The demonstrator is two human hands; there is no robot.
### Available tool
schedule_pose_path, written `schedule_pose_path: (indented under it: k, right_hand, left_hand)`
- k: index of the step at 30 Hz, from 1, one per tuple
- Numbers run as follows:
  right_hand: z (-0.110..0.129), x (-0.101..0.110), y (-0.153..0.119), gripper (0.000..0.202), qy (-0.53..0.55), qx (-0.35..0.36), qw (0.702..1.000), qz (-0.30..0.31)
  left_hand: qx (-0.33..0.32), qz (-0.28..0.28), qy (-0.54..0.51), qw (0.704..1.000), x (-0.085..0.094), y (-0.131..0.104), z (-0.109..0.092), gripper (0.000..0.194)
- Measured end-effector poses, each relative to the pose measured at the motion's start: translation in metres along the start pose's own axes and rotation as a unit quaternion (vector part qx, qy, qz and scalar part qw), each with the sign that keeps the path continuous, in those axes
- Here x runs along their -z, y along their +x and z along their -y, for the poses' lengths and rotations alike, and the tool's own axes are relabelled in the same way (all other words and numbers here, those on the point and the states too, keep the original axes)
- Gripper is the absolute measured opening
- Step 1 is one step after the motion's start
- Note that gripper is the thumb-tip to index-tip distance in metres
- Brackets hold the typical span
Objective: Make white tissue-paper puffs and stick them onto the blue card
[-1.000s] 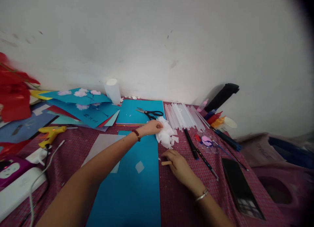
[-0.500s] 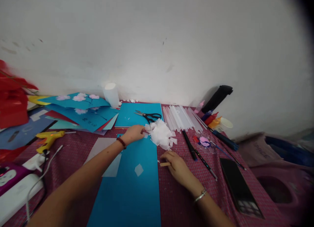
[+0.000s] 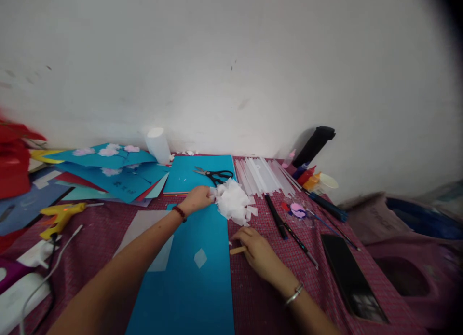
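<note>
Notably, 1 blue sheet [image 3: 184,299] lay flat, white paper pile [image 3: 234,202] at its far R corner. L hand [image 3: 198,199]: fingertips bunched at pile's L edge; couldn't tell if pinching 1 pc. R hand [image 3: 258,252]: curled fingers held 1 wooden stick [image 3: 237,250]. Risk: loose pcs. could scatter if knuckles brushed pile.

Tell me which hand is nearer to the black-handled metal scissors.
Left. The left hand is just on the near side of the scissors; the right hand is farther toward the person, with a heap of white paper pieces between.
</note>
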State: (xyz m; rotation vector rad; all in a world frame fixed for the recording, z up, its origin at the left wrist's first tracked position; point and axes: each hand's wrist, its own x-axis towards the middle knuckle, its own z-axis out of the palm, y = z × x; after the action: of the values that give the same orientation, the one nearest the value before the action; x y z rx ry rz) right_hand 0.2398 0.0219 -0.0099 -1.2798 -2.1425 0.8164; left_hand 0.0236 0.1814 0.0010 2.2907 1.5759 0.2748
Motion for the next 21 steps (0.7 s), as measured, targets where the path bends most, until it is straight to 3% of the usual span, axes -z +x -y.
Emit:
schedule_pose_path:
  k: [5,11,15,19,21]
  right_hand:
    - [0.002,0.001,0.000,0.035,-0.006,0.000,1.000,0.003]
    - [0.003,0.000,-0.001,0.033,-0.050,-0.013,0.999,0.002]
    - [-0.001,-0.003,0.001,0.036,-0.124,-0.041,0.991,-0.003]
    - [-0.003,-0.004,0.010,0.045,-0.181,-0.035,0.983,0.020]
    - [-0.003,-0.002,0.021,0.047,-0.191,-0.027,0.981,0.036]
  left_hand:
    - [-0.049,-0.008,-0.043,0.998,0.004,0.018,-0.033,0.012]
    - [-0.110,0.042,-0.130,0.985,-0.002,0.021,-0.068,0.032]
    - [-0.097,0.047,-0.180,0.978,0.010,-0.004,-0.053,0.050]
    - [-0.100,0.028,-0.167,0.980,0.027,-0.047,-0.015,0.039]
    - [-0.106,0.063,-0.119,0.985,0.031,-0.072,0.002,0.032]
